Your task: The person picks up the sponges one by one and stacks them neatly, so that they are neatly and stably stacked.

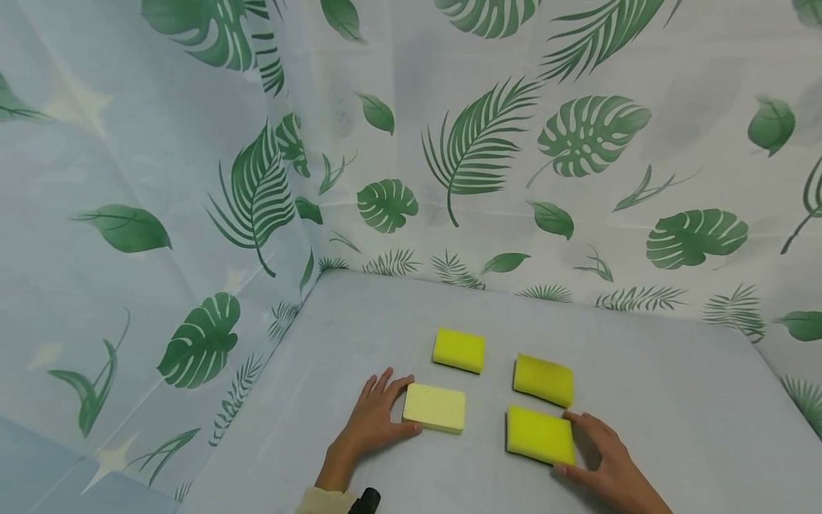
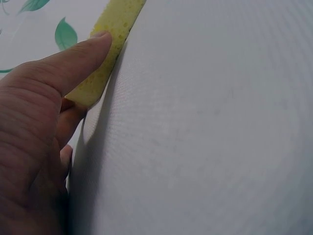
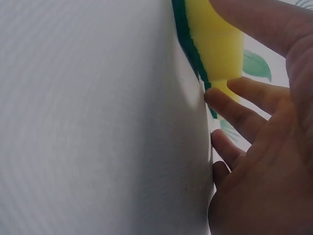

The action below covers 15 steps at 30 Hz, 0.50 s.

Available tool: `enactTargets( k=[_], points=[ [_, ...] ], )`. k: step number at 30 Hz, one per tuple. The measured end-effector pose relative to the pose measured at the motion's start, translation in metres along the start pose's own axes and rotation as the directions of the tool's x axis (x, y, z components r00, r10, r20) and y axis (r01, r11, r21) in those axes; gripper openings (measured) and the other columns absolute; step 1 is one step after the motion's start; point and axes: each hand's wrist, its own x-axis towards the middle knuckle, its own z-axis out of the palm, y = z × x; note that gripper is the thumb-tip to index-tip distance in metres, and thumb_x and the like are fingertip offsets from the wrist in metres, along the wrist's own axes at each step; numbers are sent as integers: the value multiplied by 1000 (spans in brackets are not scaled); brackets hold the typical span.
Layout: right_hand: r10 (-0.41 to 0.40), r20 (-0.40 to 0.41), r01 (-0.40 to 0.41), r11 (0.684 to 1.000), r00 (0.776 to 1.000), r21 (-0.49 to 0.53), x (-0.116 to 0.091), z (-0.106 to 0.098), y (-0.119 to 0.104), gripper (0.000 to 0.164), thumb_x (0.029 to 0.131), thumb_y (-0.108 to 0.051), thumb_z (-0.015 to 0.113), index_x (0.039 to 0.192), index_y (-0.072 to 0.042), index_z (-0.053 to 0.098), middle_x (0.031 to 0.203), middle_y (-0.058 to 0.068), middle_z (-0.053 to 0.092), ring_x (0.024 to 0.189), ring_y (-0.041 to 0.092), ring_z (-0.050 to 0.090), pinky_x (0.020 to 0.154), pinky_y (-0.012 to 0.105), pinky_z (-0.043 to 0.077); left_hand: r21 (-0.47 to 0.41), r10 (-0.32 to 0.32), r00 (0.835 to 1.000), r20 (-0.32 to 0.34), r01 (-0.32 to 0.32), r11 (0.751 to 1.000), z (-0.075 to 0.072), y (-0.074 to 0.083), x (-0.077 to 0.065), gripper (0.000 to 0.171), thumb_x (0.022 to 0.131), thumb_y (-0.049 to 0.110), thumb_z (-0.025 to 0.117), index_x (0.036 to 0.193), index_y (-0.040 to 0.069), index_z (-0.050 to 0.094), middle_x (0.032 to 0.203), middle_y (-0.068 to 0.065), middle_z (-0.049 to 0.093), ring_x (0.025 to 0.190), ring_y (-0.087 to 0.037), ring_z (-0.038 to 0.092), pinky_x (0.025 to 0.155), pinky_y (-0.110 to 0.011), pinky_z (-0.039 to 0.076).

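Near the front of the table, my left hand pinches the left end of a pale yellow sponge, thumb on its near edge and index finger at its far corner. The left wrist view shows the thumb pressed against the porous side of this sponge. On the right, my right hand holds a bright yellow scouring sponge by its right end, between thumb and index finger. A dark green layer lies under the yellow foam in the right wrist view. Both sponges lie flat.
Two more yellow sponges lie farther back, one at the centre and another just behind the right-hand sponge. Leaf-printed cloth walls enclose the back and left of the white-covered table.
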Motion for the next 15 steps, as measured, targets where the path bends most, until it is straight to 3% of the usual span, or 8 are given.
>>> enactTargets(
  k=[15],
  points=[
    [66,50,-65,998,997,-18,5,-2,2,95,88,-50,86,156,4,46,157,45,31,140,66,29,104,88,32,-3,0,1000,-7,0,1000,0,0,0,92,85,63,80,160,20,49,170,-19,35,160,-39,22,130,-60,12]
  ],
)
